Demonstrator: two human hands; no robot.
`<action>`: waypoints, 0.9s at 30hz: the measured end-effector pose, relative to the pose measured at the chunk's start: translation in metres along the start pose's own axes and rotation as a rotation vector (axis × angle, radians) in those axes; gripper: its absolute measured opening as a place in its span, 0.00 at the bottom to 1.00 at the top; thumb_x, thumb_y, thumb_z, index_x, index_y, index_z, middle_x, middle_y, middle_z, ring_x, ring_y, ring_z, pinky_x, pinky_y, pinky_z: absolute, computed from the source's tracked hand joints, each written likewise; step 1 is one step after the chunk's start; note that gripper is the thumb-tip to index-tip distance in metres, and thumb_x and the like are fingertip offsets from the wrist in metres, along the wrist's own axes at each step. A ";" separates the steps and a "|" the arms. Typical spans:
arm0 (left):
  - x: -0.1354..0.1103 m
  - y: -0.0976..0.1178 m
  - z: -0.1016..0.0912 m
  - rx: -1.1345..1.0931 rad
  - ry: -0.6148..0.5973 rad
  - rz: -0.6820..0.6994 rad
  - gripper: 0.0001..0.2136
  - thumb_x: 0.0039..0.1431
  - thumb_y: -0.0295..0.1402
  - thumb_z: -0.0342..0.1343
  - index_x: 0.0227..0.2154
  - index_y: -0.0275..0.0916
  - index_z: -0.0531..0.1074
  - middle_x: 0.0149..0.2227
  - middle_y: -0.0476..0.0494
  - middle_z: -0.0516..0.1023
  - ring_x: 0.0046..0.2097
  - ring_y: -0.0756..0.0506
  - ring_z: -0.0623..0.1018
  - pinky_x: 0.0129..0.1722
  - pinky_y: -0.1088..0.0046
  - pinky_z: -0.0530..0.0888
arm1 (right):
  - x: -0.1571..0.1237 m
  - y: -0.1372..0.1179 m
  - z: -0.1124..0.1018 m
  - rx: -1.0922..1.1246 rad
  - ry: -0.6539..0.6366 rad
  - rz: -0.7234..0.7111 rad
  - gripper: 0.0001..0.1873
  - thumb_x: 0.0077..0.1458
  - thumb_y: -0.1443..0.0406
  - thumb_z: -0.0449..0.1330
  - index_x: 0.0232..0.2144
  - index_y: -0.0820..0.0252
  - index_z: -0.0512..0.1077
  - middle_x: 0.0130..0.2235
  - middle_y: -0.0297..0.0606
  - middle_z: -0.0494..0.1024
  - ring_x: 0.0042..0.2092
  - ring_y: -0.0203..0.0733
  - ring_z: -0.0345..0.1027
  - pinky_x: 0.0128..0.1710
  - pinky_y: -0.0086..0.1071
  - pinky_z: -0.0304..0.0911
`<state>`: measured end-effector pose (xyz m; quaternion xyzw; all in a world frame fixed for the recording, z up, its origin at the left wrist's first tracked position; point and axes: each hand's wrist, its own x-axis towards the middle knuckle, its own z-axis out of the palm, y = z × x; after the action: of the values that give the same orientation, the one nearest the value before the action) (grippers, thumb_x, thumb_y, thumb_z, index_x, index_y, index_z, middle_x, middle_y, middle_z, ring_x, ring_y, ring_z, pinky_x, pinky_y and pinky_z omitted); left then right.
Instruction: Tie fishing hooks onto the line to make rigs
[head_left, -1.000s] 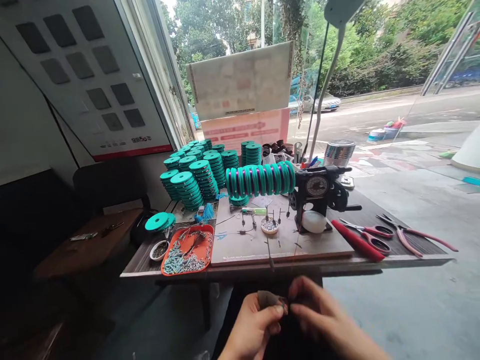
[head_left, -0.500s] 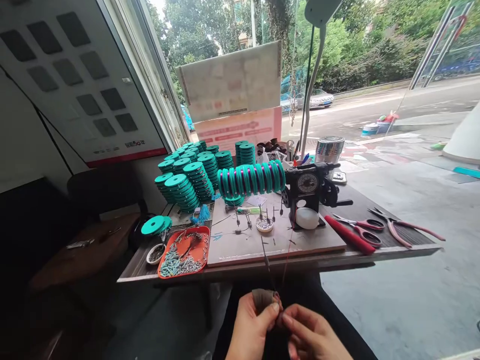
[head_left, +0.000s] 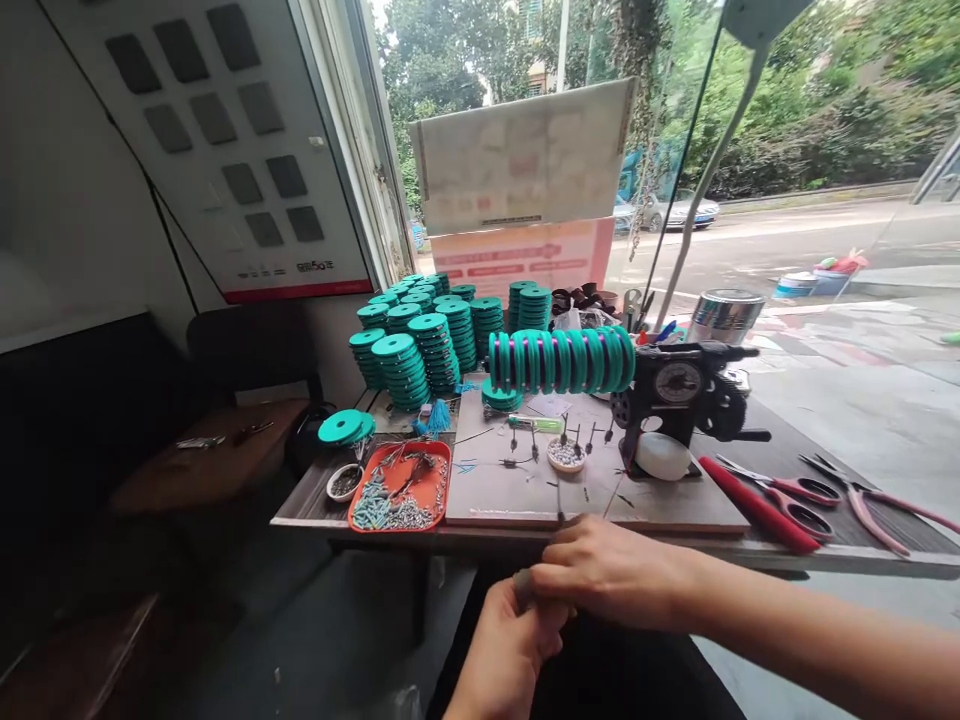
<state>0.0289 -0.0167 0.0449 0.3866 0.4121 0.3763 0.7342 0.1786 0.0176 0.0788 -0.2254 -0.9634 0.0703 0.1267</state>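
Low in front of the table edge, my left hand is closed, fingers curled, with a grey-brown wrap on one finger. My right hand reaches across above it, palm down, fingers bent over the left fingertips. A dark thin line comes down from the board toward both hands, and a thin red line drops behind the right hand. The fingertips of the right hand are hidden, as is whatever lies between the hands. Above them stands a black hand-cranked winder carrying a row of teal foam rings.
An orange tray of small metal and teal pieces sits left of the board. Stacks of teal spools fill the back left. Scissors, pliers and a red case lie right; a bead dish sits mid-board.
My right hand has moved up and over my left, its forearm now crossing from the right. The view has shifted, so the table appears farther right.
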 end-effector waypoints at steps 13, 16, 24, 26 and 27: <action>0.002 -0.018 0.010 0.601 0.413 0.766 0.06 0.52 0.28 0.54 0.28 0.39 0.75 0.36 0.40 0.71 0.40 0.42 0.73 0.41 0.67 0.68 | -0.002 -0.004 0.014 0.329 0.291 0.500 0.11 0.57 0.69 0.46 0.26 0.62 0.66 0.19 0.27 0.61 0.20 0.30 0.51 0.21 0.22 0.50; 0.006 -0.025 0.009 0.786 0.463 0.978 0.09 0.52 0.23 0.52 0.32 0.40 0.76 0.36 0.40 0.72 0.40 0.43 0.73 0.42 0.69 0.69 | 0.001 -0.005 0.007 0.380 0.314 0.584 0.09 0.54 0.71 0.49 0.25 0.62 0.66 0.19 0.28 0.63 0.22 0.31 0.54 0.22 0.22 0.51; 0.016 -0.015 0.002 0.904 0.323 1.173 0.13 0.49 0.18 0.53 0.34 0.41 0.74 0.31 0.44 0.77 0.36 0.45 0.73 0.39 0.72 0.69 | 0.006 0.003 -0.002 0.491 0.221 0.763 0.10 0.42 0.77 0.51 0.25 0.64 0.70 0.18 0.27 0.64 0.22 0.31 0.57 0.21 0.22 0.51; 0.016 -0.009 -0.001 0.976 0.271 1.145 0.11 0.49 0.18 0.53 0.31 0.39 0.74 0.30 0.44 0.77 0.35 0.45 0.74 0.38 0.73 0.69 | 0.009 0.008 -0.002 0.523 0.172 0.778 0.11 0.42 0.77 0.51 0.25 0.64 0.71 0.15 0.25 0.63 0.18 0.30 0.56 0.19 0.21 0.50; 0.016 -0.007 -0.002 1.018 0.242 1.132 0.10 0.49 0.18 0.53 0.30 0.38 0.74 0.29 0.43 0.77 0.34 0.45 0.74 0.38 0.74 0.69 | 0.010 0.010 -0.002 0.532 0.149 0.782 0.11 0.41 0.77 0.51 0.25 0.64 0.71 0.14 0.25 0.62 0.17 0.30 0.56 0.17 0.21 0.49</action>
<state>0.0347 -0.0049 0.0328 0.7849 0.3513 0.4980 0.1114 0.1748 0.0316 0.0810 -0.5351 -0.7431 0.3406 0.2130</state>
